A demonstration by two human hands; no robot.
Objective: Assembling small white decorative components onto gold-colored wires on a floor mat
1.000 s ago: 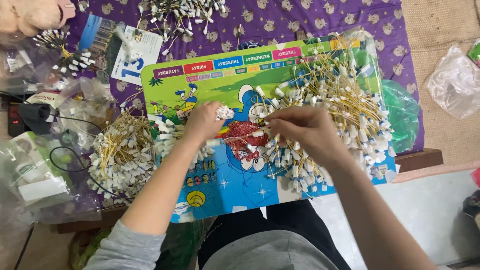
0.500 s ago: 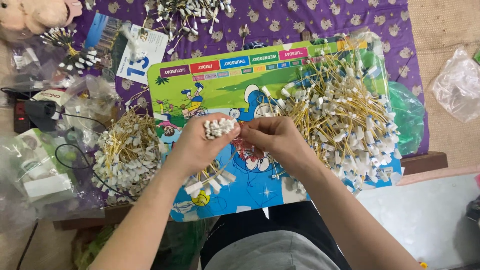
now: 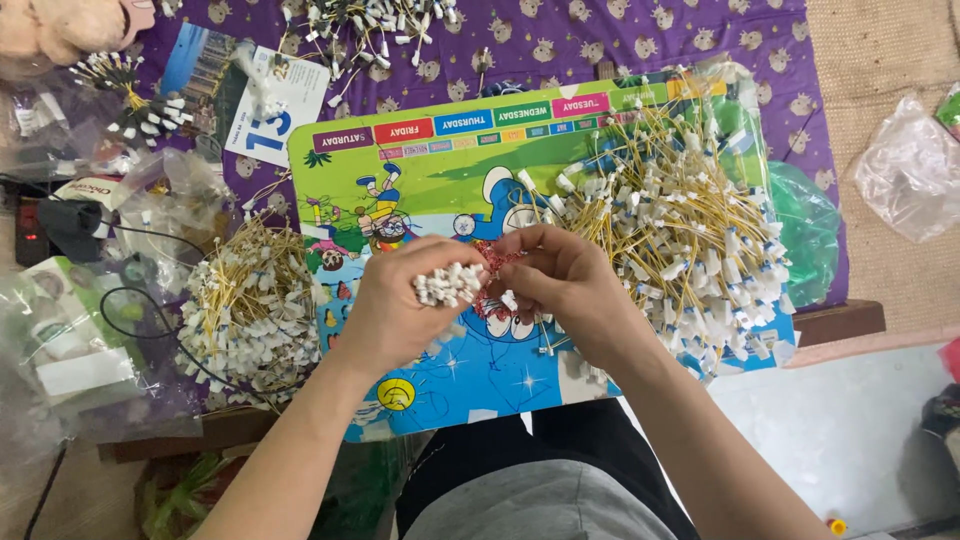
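A person's left hand (image 3: pixel 395 310) is closed around a bunch of thin yellow wires (image 3: pixel 447 284), their small white plastic connectors bristling out together at the top of the fist. The right hand (image 3: pixel 560 285), fingers pinched together, grips one white connector (image 3: pixel 509 300) just beside the bunch, the two hands nearly touching. Both are held above a glossy cartoon mat (image 3: pixel 440 175), bright green and blue, which lies at the middle of the desk's near edge. A row of small rectangular labels in maroon, red, blue, green and pink runs along the mat's far edge.

A loose, tangled heap of the same wires (image 3: pixel 690 235) covers the right end of the mat, reaching its right edge. A second, rounder pile of wires (image 3: pixel 250 305) lies off the mat's left edge, on a purple cloth (image 3: pixel 560 45) patterned with small pale figures that covers the desk. More scattered wires (image 3: pixel 370 20) sit along the far edge. A white card with a blue numeral (image 3: pixel 265 115) lies toward the far left corner, next to a small tied bundle (image 3: pixel 130 95). Crinkled clear plastic bags (image 3: pixel 60 340) crowd the left edge, and another clear bag (image 3: pixel 910 165) rests on woven matting beyond the right edge.
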